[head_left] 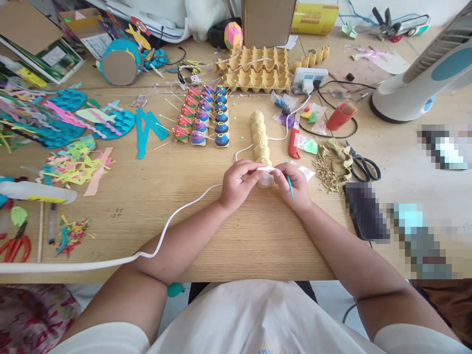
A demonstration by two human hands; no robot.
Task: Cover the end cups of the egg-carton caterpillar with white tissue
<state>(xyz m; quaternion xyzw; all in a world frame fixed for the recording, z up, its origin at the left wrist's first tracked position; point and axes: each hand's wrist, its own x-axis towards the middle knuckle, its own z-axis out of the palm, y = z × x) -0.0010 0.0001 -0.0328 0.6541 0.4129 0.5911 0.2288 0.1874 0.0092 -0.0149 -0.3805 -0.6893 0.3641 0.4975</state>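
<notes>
Between my fingertips, a small strip of white material (266,168) is pinched at the near end of a pale yellow egg-carton strip (259,132). My left hand (239,183) grips its left side. My right hand (294,185) holds its right side and also has a thin blue tool (289,180) tucked in the fingers, pointing toward me. Just below the white piece, a small clear container (266,180) is partly hidden by the hands. Painted egg-carton strips (199,125) in red, purple and blue stand to the left of the yellow strip.
A white cable (167,223) crosses my left forearm. Black scissors (365,164), carton scraps (334,160) and a red cutter (294,142) lie right of the hands. Farther back are egg cartons (258,69) and a power strip (310,76). Paper scraps (79,164) lie left.
</notes>
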